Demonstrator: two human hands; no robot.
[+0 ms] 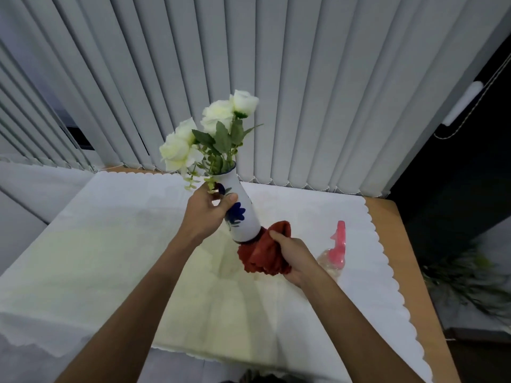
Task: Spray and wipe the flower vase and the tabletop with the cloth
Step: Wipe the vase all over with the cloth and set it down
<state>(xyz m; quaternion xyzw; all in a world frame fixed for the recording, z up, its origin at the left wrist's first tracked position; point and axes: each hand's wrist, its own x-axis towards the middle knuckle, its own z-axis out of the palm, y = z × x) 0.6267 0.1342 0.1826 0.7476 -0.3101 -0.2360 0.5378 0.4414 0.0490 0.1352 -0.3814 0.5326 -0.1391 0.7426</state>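
Note:
A white flower vase (243, 217) with blue flower patterns is held tilted above the table, its mouth leaning up and left. White roses (204, 128) with green leaves stick out of it. My left hand (208, 214) grips the vase around its neck. My right hand (290, 254) clutches a bunched red cloth (262, 258) pressed against the vase's base, which the cloth hides. A clear spray bottle (336, 255) with a pink trigger head stands on the table just right of my right hand.
A white scalloped tablecloth (124, 244) covers most of the wooden table (398, 244). Grey vertical blinds (276, 92) hang close behind the table. A dark gap and a green plant (470, 280) lie to the right of the table edge.

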